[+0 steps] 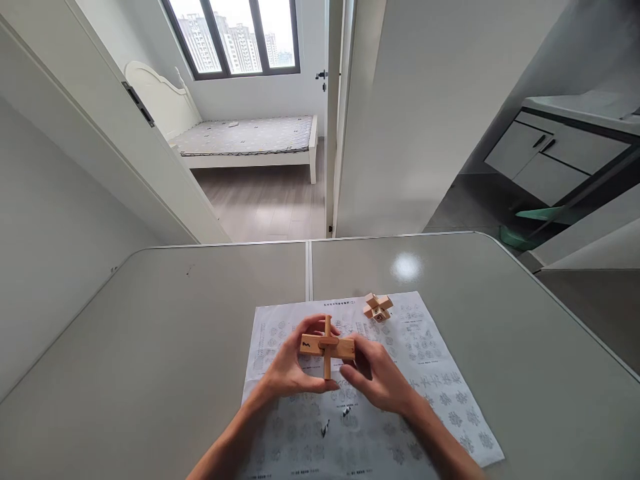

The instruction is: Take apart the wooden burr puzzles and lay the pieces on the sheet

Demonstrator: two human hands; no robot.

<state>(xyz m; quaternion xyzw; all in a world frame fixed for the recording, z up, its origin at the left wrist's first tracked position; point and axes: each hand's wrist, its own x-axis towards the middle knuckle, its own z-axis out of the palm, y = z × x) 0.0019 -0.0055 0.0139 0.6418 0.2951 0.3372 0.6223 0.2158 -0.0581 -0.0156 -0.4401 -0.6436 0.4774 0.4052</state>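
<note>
Crossed wooden pieces (327, 346), lower centre of the frame: warm orange-brown, black marking on the left end. Wooden cluster (379, 308), right of centre: paler tan, dark marking on the front face. Printed sheet (430, 373), lower centre: white, covered in rows of grey line diagrams. Tabletop (150, 347): plain grey-beige, whitish edging. Mattress (250, 135), upper left: pale grey with small scattered motifs. Window frame (247, 71), top: dark grey. Cabinet (530, 150), upper right: white, black handles.

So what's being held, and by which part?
A wooden puzzle: left hand on the narrow stick, thumb at its near end; right hand at the right end of the wide bar.
</note>
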